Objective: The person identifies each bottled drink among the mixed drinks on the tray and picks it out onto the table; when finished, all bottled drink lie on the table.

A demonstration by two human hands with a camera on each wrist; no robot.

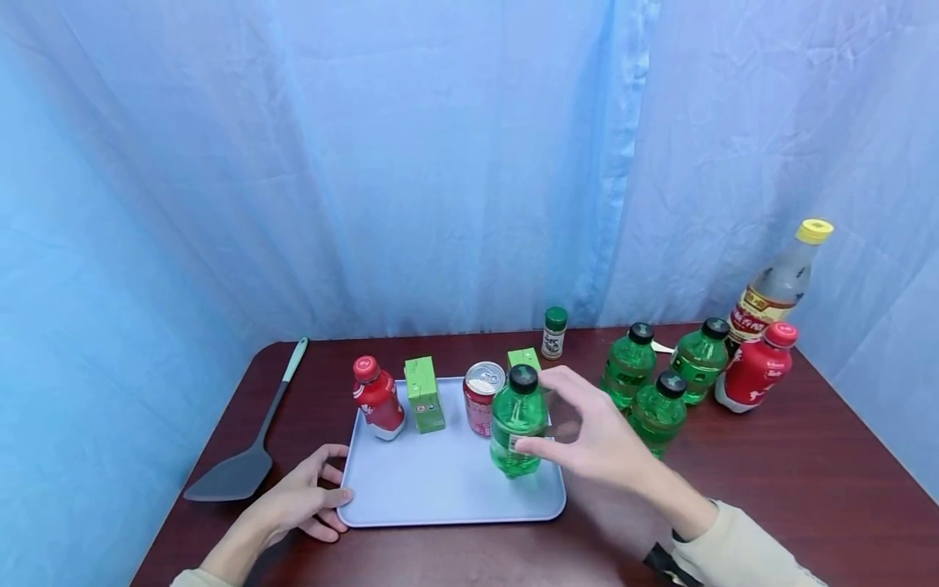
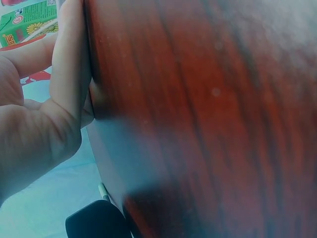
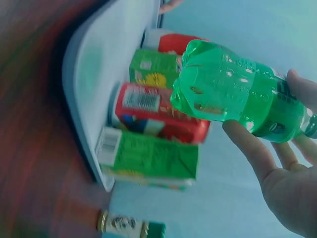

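A small green drink bottle with a black cap is in my right hand, whose thumb and fingers grip its sides. In the right wrist view the bottle hangs above the tray, its base apart from the surface. My left hand rests its fingers against the left rim of the light grey tray. On the tray stand a red bottle, a green drink carton, a red can and a second green carton, partly hidden in the head view by the held bottle.
Right of the tray stand several green bottles, another red bottle and a tall yellow-capped bottle. Behind the tray is a green-capped spice jar. A dark spatula lies at the left. Blue curtains hang behind the table.
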